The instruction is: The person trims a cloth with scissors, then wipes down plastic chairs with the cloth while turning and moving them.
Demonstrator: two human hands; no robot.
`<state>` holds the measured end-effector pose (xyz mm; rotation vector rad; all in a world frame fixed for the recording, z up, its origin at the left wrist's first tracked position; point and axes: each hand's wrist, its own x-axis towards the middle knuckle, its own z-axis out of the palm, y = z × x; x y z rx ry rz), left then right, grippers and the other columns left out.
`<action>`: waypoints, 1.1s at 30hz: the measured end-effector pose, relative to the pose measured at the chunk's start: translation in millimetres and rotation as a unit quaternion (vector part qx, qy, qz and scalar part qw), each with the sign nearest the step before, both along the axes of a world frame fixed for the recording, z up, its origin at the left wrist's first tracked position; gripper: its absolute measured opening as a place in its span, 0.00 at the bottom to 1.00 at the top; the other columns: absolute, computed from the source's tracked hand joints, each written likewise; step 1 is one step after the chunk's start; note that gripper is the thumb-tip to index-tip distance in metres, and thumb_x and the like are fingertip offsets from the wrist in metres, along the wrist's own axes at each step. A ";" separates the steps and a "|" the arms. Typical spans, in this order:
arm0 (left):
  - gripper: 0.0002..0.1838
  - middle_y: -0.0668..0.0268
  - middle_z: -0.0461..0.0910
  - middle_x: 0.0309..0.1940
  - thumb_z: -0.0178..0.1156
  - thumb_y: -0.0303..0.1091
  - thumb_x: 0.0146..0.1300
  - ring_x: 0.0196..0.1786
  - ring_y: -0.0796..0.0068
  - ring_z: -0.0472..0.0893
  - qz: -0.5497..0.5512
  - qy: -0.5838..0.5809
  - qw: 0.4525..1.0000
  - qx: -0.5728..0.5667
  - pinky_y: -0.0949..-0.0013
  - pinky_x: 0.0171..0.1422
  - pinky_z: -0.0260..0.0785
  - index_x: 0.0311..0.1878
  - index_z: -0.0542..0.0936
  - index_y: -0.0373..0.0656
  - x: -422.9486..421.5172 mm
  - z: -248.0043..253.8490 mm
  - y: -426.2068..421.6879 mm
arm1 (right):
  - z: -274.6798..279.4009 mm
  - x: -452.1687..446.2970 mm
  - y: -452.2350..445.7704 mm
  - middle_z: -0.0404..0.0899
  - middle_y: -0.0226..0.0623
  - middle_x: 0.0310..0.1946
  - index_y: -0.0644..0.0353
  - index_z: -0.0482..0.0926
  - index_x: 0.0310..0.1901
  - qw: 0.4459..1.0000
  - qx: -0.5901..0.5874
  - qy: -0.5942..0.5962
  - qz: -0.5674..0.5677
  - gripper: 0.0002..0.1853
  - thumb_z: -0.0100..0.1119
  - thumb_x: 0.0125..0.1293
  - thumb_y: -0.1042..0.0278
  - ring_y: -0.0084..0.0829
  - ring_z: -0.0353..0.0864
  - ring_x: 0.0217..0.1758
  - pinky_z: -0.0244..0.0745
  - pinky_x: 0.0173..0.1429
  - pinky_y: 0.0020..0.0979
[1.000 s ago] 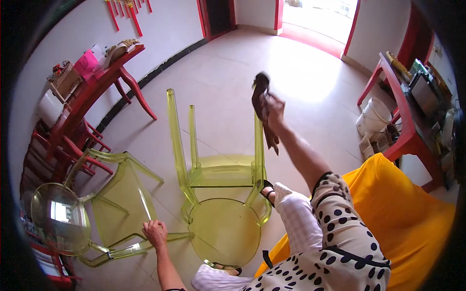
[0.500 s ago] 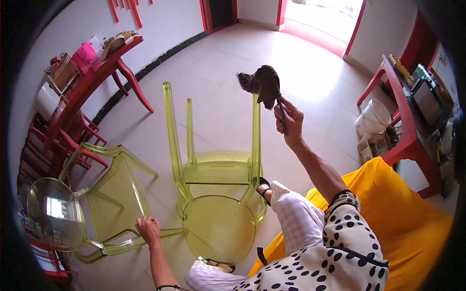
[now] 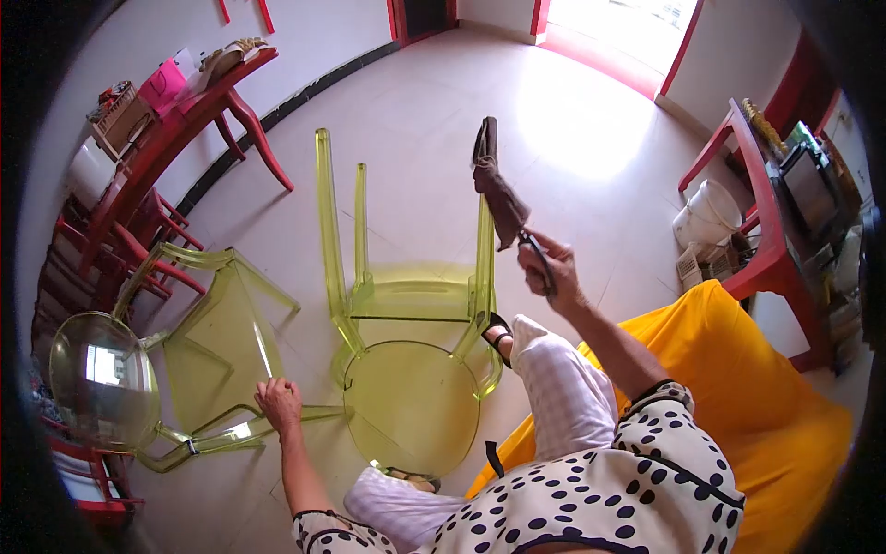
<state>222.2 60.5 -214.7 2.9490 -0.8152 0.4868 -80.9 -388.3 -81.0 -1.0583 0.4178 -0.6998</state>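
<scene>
My right hand [image 3: 552, 268] is closed round a dark handle, and a dark brown cloth [image 3: 501, 189] hangs from the handle's far end, against the top of a chair leg. That leg belongs to a transparent yellow-green chair [image 3: 411, 305] lying tipped over in front of me, its round back [image 3: 413, 406] nearest my feet. At the left a second transparent chair [image 3: 217, 342] lies on its side. My left hand [image 3: 279, 402], its fingers curled, rests at the edge of this chair; what it grips, if anything, is hidden.
A red table [image 3: 185, 125] at the left bears a pink bag [image 3: 164, 83] and a basket. Another red table [image 3: 771, 212] stands at the right, with a white bucket [image 3: 709, 210] beside it. Yellow cloth [image 3: 738, 397] lies to my right. A bright doorway is ahead.
The brown cloth on the handle has swung from a bunched shape into a longer, hanging one. My right hand has moved right and down since the first frame. My left hand stays by the side-lying chair.
</scene>
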 end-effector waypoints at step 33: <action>0.45 0.61 0.73 0.50 0.66 0.57 0.52 0.37 0.63 0.76 0.282 0.542 0.437 -0.661 0.55 0.31 0.73 0.67 0.55 0.50 -44.6 -14.4 56.2 | -57.5 -170.0 155.3 0.73 0.26 0.23 0.65 0.65 0.64 0.965 -0.002 0.093 0.246 0.32 0.65 0.59 0.68 0.13 0.65 0.17 0.55 0.18 0.16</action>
